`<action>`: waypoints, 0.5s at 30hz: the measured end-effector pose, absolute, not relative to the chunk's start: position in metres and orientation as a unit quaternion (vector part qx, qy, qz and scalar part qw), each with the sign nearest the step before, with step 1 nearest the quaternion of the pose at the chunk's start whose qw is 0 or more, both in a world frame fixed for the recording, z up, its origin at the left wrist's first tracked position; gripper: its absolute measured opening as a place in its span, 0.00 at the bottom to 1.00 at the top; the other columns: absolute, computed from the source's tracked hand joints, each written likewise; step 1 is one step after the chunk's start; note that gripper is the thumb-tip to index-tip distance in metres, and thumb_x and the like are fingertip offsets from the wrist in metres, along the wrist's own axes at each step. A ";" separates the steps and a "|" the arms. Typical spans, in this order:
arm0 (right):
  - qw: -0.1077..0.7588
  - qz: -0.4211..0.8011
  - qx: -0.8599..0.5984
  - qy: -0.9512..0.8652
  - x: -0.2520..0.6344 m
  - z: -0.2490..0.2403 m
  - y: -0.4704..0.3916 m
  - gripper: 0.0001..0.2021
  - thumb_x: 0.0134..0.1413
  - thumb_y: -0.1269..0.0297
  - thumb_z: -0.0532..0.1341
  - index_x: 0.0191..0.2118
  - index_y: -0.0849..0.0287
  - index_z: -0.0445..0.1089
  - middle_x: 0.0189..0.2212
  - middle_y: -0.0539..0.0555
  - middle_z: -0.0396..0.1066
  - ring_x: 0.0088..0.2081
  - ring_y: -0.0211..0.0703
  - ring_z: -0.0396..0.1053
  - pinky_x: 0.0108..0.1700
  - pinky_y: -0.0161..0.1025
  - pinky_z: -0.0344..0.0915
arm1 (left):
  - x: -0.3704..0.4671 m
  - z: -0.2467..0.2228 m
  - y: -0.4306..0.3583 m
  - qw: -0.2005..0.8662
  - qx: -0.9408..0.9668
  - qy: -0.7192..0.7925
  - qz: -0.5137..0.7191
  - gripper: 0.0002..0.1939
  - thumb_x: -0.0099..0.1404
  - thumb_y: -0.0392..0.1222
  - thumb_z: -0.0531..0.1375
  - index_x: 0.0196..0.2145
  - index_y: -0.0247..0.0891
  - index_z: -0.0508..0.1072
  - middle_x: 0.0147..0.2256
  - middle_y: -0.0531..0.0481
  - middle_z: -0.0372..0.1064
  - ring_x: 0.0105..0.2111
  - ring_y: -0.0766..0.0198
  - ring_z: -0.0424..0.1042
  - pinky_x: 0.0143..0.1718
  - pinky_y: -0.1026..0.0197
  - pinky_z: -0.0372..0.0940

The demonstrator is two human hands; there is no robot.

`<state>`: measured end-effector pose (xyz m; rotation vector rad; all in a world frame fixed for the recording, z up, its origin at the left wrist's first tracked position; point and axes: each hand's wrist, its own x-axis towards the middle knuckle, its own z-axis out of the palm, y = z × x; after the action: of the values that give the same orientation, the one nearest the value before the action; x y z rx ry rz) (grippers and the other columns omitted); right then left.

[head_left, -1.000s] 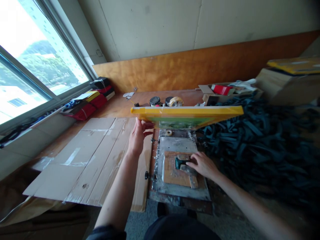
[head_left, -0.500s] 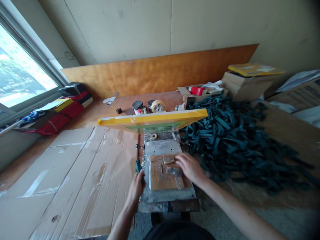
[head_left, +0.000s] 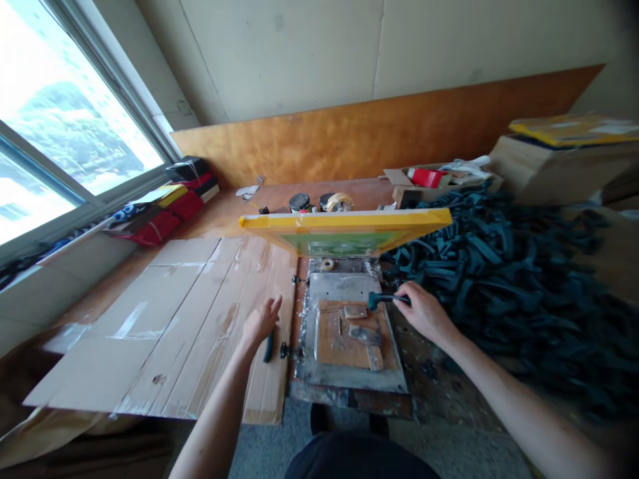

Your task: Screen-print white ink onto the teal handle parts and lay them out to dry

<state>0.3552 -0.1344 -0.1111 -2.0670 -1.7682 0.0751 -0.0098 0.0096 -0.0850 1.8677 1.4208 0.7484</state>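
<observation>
My right hand (head_left: 424, 311) is closed on the end of a dark green plastic part (head_left: 378, 300), shaped like a handle. It holds the part over the far right edge of the wooden jig (head_left: 329, 338). On the jig are small wooden and grey blocks (head_left: 365, 334). Over the cardboard, my left hand (head_left: 260, 322) has its fingers apart. Another dark green part (head_left: 268, 347) lies on the cardboard just below that hand, its upper end hidden by the hand. Behind the metal plate (head_left: 344, 285) a yellow-edged screen frame (head_left: 344, 219) stands tilted up.
Flattened cardboard (head_left: 170, 319) covers the left of the table. A big heap of dark green parts (head_left: 479, 246) fills the right side. Jars (head_left: 299, 201) and a tape roll (head_left: 340, 201) stand behind the frame. Cartons (head_left: 554, 166) are at the back right.
My left hand has moved left from the plate's edge onto the cardboard, where a green part now lies. My right hand has moved off the jig and now holds another green part.
</observation>
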 end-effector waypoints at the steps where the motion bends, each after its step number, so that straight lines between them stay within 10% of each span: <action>1: 0.226 0.039 -0.719 -0.656 0.340 -0.116 -0.134 0.05 0.59 0.66 0.55 0.37 0.57 0.67 0.38 0.54 0.69 0.39 0.43 0.69 0.43 0.37 0.67 | 0.002 -0.067 0.016 0.347 0.709 0.526 0.315 0.22 0.66 0.57 0.51 0.38 0.34 0.73 0.19 0.53 0.67 0.17 0.66 0.66 0.22 0.65 0.59; 4: 0.270 0.065 -0.644 -0.713 0.302 -0.141 -0.134 0.13 0.61 0.69 0.51 0.48 0.56 0.69 0.41 0.54 0.69 0.42 0.42 0.70 0.46 0.38 0.68 | 0.038 -0.014 0.029 0.397 0.661 0.474 0.427 0.30 0.69 0.62 0.39 0.48 0.36 0.67 0.25 0.51 0.70 0.19 0.69 0.65 0.21 0.68 0.59; 7: 0.219 0.032 -0.623 -0.750 0.283 -0.166 -0.138 0.20 0.61 0.74 0.49 0.54 0.55 0.70 0.44 0.57 0.70 0.41 0.43 0.72 0.44 0.38 0.70 | 0.060 0.022 0.028 0.481 0.569 0.384 0.545 0.28 0.68 0.65 0.42 0.37 0.38 0.67 0.20 0.54 0.65 0.17 0.70 0.60 0.18 0.69 0.56; 15: 0.183 -0.235 -0.619 -0.727 0.305 -0.154 -0.151 0.16 0.58 0.68 0.52 0.33 0.54 0.78 0.28 0.52 0.76 0.26 0.39 0.71 0.27 0.33 0.70 | 0.007 -0.018 -0.027 0.517 0.555 0.451 0.470 0.29 0.66 0.64 0.48 0.36 0.36 0.75 0.23 0.51 0.68 0.22 0.67 0.64 0.22 0.65 0.58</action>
<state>0.3050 -0.1514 -0.1540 -1.7472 -2.0507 -0.6623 0.0071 -0.0273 -0.0180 1.3326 1.0815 1.1282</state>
